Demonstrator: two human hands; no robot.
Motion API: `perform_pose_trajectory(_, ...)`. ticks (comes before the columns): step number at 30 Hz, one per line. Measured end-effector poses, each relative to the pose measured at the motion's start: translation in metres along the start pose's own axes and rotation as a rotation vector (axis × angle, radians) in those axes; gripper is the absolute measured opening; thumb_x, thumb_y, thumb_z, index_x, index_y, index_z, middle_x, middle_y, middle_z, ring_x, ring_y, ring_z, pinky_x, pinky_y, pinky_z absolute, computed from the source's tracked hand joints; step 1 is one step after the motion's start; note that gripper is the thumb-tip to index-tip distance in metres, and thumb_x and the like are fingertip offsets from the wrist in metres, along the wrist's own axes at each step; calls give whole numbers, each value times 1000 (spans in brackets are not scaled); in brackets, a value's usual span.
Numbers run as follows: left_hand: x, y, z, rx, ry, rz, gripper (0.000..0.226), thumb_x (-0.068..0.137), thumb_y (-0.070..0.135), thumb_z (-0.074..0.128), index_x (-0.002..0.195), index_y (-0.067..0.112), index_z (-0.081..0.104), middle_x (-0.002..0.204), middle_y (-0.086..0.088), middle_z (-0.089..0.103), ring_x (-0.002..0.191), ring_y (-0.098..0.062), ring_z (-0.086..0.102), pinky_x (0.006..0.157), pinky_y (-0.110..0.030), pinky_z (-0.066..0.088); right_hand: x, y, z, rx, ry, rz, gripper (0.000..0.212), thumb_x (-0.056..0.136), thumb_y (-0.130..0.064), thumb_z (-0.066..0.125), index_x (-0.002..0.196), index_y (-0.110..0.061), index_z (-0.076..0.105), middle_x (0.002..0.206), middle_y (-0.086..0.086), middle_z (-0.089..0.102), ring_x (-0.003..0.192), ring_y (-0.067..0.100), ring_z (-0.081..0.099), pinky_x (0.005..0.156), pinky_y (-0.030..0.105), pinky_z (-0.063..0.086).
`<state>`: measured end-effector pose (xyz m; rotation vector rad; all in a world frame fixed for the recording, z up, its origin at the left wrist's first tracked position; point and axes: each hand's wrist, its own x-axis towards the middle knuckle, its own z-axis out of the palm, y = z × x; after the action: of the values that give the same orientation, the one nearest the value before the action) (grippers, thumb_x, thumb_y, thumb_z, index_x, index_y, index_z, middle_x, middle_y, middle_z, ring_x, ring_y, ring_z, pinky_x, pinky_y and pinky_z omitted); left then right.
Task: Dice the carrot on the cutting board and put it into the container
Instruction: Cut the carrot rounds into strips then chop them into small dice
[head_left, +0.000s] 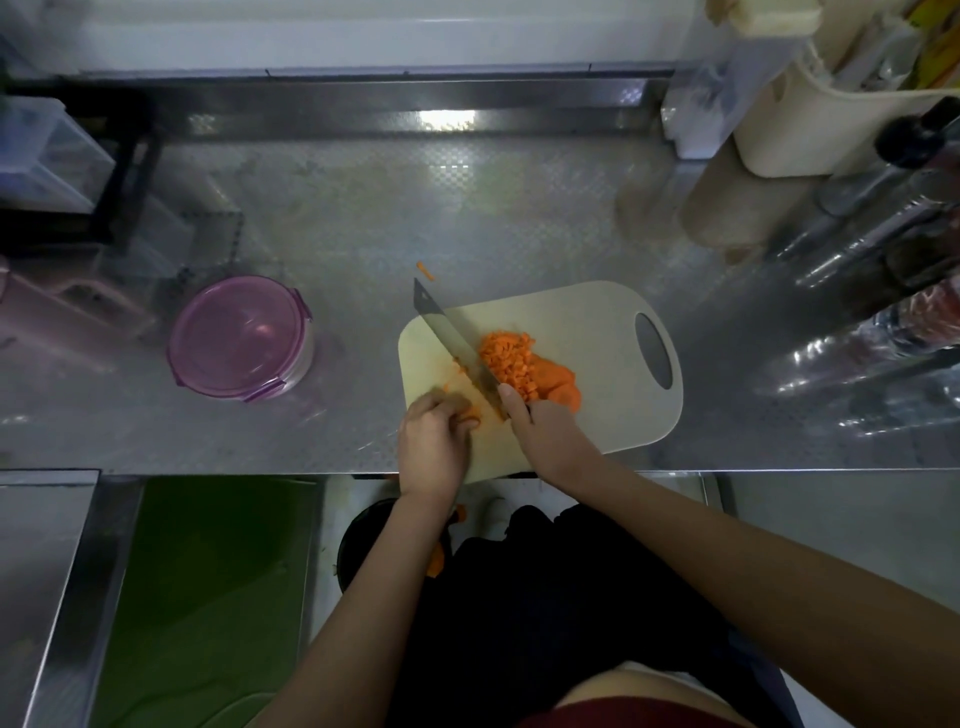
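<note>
Two hands work at the six-o'clock end of the board. The right hand is wrapped round the handle of the knife, forefinger laid along the spine. The blade points toward eleven o'clock with its edge down on the board. The left hand, fingers curled, pins a small piece of carrot just beside the blade on its nine-o'clock face. Dice are heaped against the opposite face, and larger uncut chunks touch the heap at four o'clock. The container stands on the worktop, well apart at nine o'clock, with its purple lid on.

Hazards, as I judge them from my station:
1. The pinned piece gives little to hold. If it rolls, a left fingertip could slide under the edge.
2. The board's near edge seems to reach or overhang the worktop's edge, so hard chopping there could tip or skid it. Orange scraps show below that edge.
3. A strip lies off the board at twelve o'clock. Brisk strokes may scatter more.
4. With the lid on, dice carried across the gap have nowhere to land, so I would open the container first.
</note>
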<state>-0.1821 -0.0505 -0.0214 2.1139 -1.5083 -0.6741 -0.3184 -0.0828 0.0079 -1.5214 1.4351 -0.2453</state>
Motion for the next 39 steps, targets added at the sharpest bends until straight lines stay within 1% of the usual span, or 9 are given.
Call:
perform_pose_trajectory(3, -3, -2, -4, -8, -3, 4, 24, 79, 14, 71, 102, 8, 70, 101, -9, 63, 96, -26, 58, 90, -34, 47, -4, -1, 2, 12, 25, -24, 61, 98, -48, 30, 48, -14, 42, 49, 2, 46, 54, 19, 49, 63, 29, 37)
perform_pose_trajectory(9, -5, -5, -9, -8, 23, -19, 13, 77, 12, 72, 89, 7, 70, 90, -5, 59, 89, -26, 59, 85, -30, 45, -12, -4, 9, 33, 11, -52, 52, 99, -40, 34, 53, -18, 43, 55, -1, 45, 56, 14, 45, 65, 27, 32)
perform_pose_trajectory(13, -5, -6, -7, 18, 26, 3, 3, 76, 10, 71, 78, 8, 70, 86, -8, 60, 88, -29, 58, 85, -37, 48, -14, -2, 17, -24, 17, -62, 54, 99, -41, 34, 82, 1, 61, 74, 13, 58, 72, 22, 53, 64, 26, 32)
perform_pose_trajectory(17, -5, -7, -5, 59, 16, 7, 4, 77, 9, 68, 79, 6, 70, 88, -12, 61, 90, -31, 57, 84, -39, 47, -15, -3, 21, -30, -45, -22, 59, 97, -48, 29, 106, 1, 60, 97, 20, 65, 85, 30, 60, 73, 31, 43)
perform_pose_trajectory(24, -9, -6, -5, 119, 1, 43, 10, 84, 9, 60, 90, 3, 65, 94, -13, 59, 91, -31, 56, 77, -38, 45, -3, -13, 17, -148, -84, 12, 51, 100, -44, 26, 98, -4, 58, 101, 23, 62, 95, 33, 59, 74, 31, 39)
perform_pose_trajectory(28, -12, -3, -5, 158, -10, 49, 13, 85, 9, 56, 95, 3, 62, 97, -13, 57, 92, -30, 55, 73, -38, 46, 0, -9, 11, -112, -62, 11, 54, 99, -47, 27, 61, -13, 46, 68, 11, 53, 72, 24, 53, 67, 29, 35)
perform_pose_trajectory(31, -11, -7, -5, 111, -30, 38, 16, 85, 7, 56, 100, 4, 61, 102, -14, 56, 95, -31, 54, 80, -42, 48, -3, -5, 10, -78, -16, 8, 63, 98, -48, 30, 62, -2, 53, 64, 15, 55, 65, 27, 56, 64, 32, 39)
perform_pose_trajectory(35, -9, -18, -8, 70, -25, -7, 15, 85, 17, 63, 95, 6, 62, 101, -10, 55, 95, -27, 54, 85, -38, 48, -6, 0, 2, -1, -31, -7, 61, 98, -48, 30, 50, -12, 40, 49, 3, 42, 47, 16, 42, 55, 30, 34)
perform_pose_trajectory(39, -8, -19, -7, 58, -18, -33, 12, 84, 23, 65, 88, 12, 64, 96, -5, 54, 96, -23, 52, 86, -34, 45, -9, 1, 2, 33, -6, -55, 51, 100, -40, 34, 53, -20, 39, 52, -5, 40, 49, 6, 40, 55, 26, 30)
